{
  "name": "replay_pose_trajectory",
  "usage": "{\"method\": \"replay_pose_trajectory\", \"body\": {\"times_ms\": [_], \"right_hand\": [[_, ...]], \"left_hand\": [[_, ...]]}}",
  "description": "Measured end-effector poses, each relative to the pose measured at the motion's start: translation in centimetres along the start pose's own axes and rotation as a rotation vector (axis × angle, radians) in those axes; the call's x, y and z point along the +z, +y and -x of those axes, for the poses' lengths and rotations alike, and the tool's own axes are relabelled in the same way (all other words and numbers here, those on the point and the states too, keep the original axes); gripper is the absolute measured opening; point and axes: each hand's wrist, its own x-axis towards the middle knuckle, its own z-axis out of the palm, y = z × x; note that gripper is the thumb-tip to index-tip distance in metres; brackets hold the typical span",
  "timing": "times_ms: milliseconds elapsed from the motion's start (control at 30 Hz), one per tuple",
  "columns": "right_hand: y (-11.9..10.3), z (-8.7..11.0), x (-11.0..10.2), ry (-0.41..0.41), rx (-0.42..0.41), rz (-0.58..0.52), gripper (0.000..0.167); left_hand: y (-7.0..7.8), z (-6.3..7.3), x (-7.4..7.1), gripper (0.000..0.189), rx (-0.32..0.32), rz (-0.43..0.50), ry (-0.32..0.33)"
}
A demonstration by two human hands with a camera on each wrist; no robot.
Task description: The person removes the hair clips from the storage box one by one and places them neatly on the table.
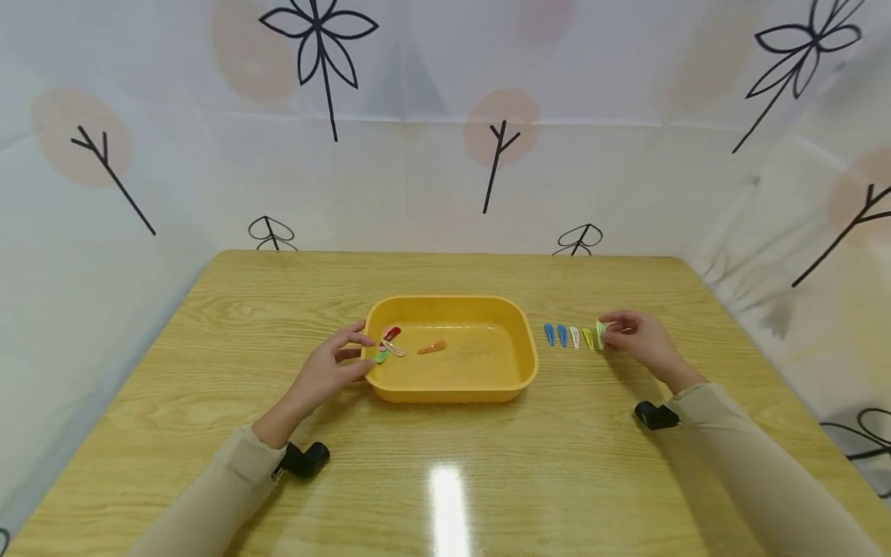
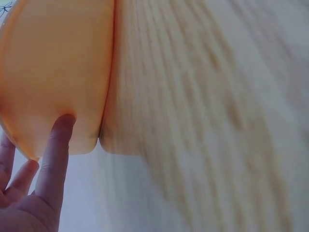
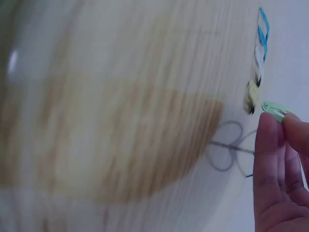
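Observation:
My right hand point(image 1: 643, 344) pinches a pale green snap hair clip point(image 3: 275, 110) between thumb and fingertips, at the right end of a row on the table. Left of it lie a yellow clip point(image 1: 588, 339), a white clip point(image 1: 575, 337) and two blue clips point(image 1: 562, 336), spaced side by side. My left hand point(image 1: 327, 363) rests at the left end of a yellow plastic tray point(image 1: 445, 396), its fairly straight fingers touching rim and outer wall. Inside the tray, a red clip point(image 1: 393, 333), a green clip point(image 1: 381, 357) and a beige clip point(image 1: 394, 350) cluster near that hand; an orange clip point(image 1: 432, 347) lies apart.
The wood-grain table point(image 1: 445, 449) reaches back to a patterned cloth point(image 1: 418, 178) hanging behind it and along both sides. Black wrist cameras sit under both sleeves, the left camera point(image 1: 306, 460) close over the tabletop.

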Motion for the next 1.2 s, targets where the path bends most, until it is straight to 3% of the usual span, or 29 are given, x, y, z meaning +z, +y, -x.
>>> {"method": "replay_pose_trajectory", "body": {"times_ms": [567, 933, 1200], "right_hand": [[1.2, -1.4, -0.6, -0.164, 0.14, -0.008, 0.04], [1.5, -1.3, -0.6, -0.162, 0.124, -0.023, 0.044], [1.0, -1.2, -0.9, -0.161, 0.101, 0.055, 0.047]], "left_hand": [[-0.1, 0.0, 0.0, 0.034, -0.006, -0.015, -0.001], [0.0, 0.0, 0.1, 0.033, -0.009, -0.022, 0.001], [-0.1, 0.0, 0.1, 0.033, -0.013, -0.02, -0.003]]}}
